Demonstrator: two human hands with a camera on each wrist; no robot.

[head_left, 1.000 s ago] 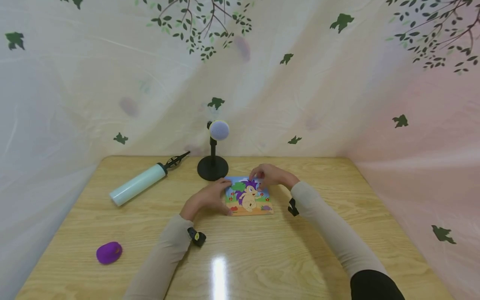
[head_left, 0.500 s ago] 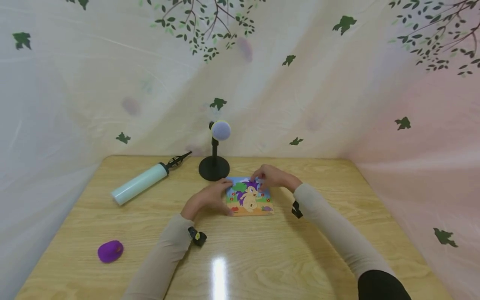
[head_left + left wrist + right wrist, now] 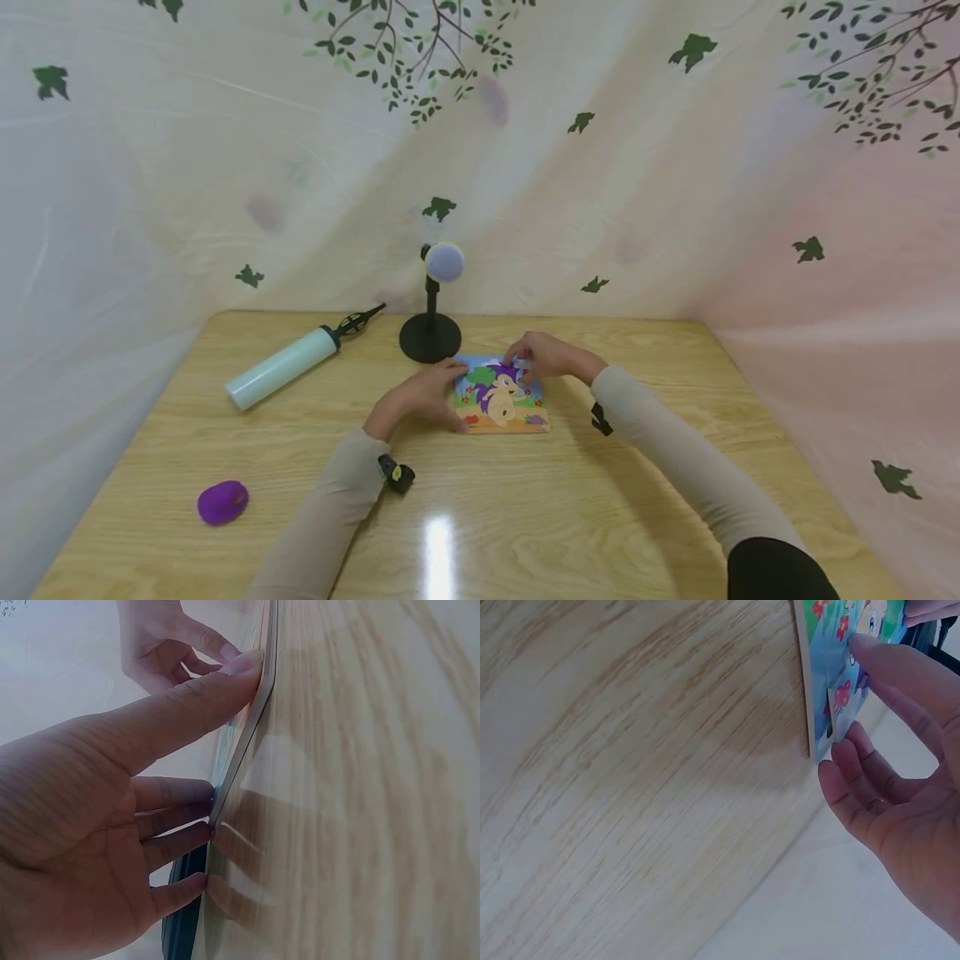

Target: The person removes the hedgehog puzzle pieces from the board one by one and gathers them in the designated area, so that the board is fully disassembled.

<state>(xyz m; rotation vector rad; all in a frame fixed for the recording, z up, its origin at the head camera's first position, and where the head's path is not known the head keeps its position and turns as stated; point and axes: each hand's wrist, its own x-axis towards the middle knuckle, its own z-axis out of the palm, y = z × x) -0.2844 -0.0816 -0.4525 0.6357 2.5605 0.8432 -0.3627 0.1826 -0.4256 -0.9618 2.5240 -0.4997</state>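
Observation:
A colourful flat puzzle [image 3: 498,423] with a purple-haired cartoon hedgehog lies on the wooden table. Across its left side spreads my left hand [image 3: 417,395], the thumb resting at the near corner and the straight fingers touching the far one. My right hand [image 3: 551,354] is over the far right corner. Between its thumb and fingertips, the right wrist view shows a pinched puzzle piece [image 3: 844,703] with a red flower, tilted up from the board, a dark gap under its edge. In the left wrist view, the thumb [image 3: 241,663] presses on the board's edge.
Just behind the puzzle stands a black round-based stand [image 3: 431,338] with a pale round head. A light-blue hand pump [image 3: 283,368] lies at the back left. Nearer on the left is a purple rounded object [image 3: 222,502]. A leaf-printed curtain [image 3: 525,183] hangs behind the table.
The head view has shifted slightly, moving the whole scene a little right. Both hands keep their places on the puzzle; the right forearm has swung slightly to the right.

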